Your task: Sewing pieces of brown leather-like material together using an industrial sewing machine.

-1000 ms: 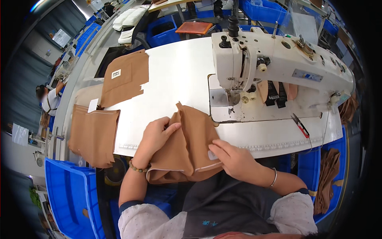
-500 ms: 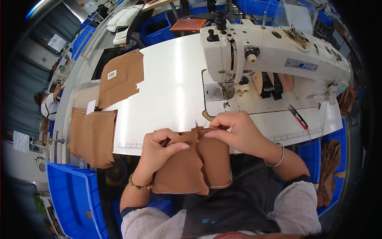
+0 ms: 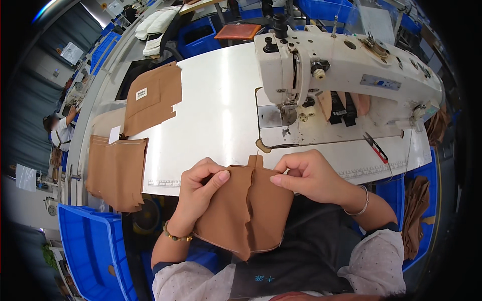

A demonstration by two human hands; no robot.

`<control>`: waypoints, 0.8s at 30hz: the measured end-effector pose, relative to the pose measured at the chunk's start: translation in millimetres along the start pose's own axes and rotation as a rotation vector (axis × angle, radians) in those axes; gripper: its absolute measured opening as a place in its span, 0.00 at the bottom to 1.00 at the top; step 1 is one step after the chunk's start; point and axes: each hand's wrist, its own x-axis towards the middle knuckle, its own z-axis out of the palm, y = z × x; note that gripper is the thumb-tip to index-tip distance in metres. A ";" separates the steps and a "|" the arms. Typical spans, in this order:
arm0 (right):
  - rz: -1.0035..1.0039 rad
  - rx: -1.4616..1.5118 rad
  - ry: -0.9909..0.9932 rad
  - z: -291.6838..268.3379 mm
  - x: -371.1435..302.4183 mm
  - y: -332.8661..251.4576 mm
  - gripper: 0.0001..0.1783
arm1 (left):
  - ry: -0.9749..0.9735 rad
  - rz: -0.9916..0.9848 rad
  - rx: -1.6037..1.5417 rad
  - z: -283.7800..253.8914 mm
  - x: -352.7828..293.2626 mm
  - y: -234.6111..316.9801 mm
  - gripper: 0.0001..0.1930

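Observation:
Between my hands hangs a brown fabric piece [image 3: 228, 210] with a raw seam running down its middle and a small tab at the top. My left hand [image 3: 202, 183] pinches its upper left edge between thumb and fingers. The upper right edge is pinched by my right hand [image 3: 306, 173]. The piece is held over my lap, at the table's front edge. Beyond my right hand stands a white sewing machine [image 3: 346, 55]. Red-handled thread snips [image 3: 376, 148] lie on the table to the right.
On the white table [image 3: 211, 110], at the left, lie a brown panel with a label [image 3: 155, 95] and a stack of brown pieces [image 3: 115, 173]. Blue bins [image 3: 93, 251] stand at lower left and at right, the right one holding brown fabric [image 3: 416, 215]. Another person [image 3: 63, 130] sits far left.
My hands have spread apart, the right one moving rightward, and the brown fabric piece is now stretched flatter. Its top tab stands up between them.

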 end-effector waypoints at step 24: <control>-1.641 -1.263 0.318 99.5 53.2 -15.2 0.13 | 0.004 0.014 0.637 -98.2 -13.8 94.0 0.04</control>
